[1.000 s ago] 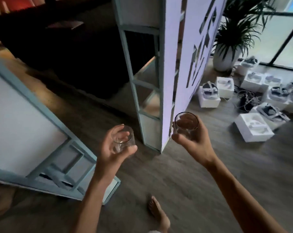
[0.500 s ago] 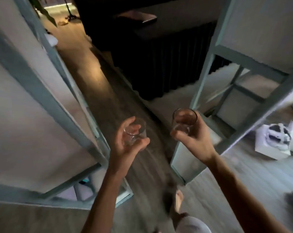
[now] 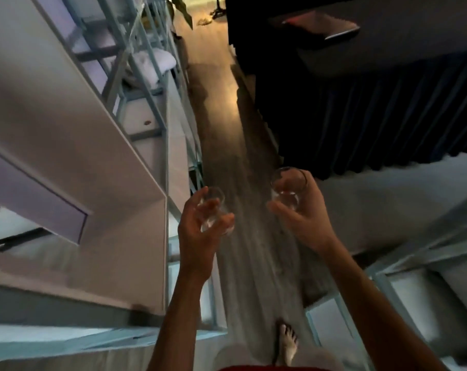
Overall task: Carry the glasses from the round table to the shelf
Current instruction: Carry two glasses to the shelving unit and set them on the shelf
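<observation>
The person's left hand (image 3: 200, 231) was closed around a small clear drinking glass (image 3: 213, 210), the thumb pressed on the side nearer the right hand and the fingers curled behind it. The glass stood roughly upright in that grasp, its rim above the fingertips. The right hand (image 3: 304, 212) was wrapped round a second clear round-bodied glass (image 3: 288, 188), thumb across the front and fingers behind; this glass sat a little higher than the one in the left hand and was tilted slightly. The two glasses were held apart, with a strip of grey wood-plank floor (image 3: 243, 167) showing between and below them.

To the outside of the left grasp rose a pale blue metal-framed shelf unit with whitish boards (image 3: 146, 129), its near edge just beside the left wrist. A folded white cloth (image 3: 154, 65) lay on one of its further levels. Beyond the right grasp stood a dark ribbed counter front (image 3: 374, 116), and another pale blue frame (image 3: 387, 277) ran under the right forearm. Beneath both forearms a bare foot (image 3: 287, 344) rested on the floor. Motion blur softened the edges, so finer detail in the glasses could not be told.
</observation>
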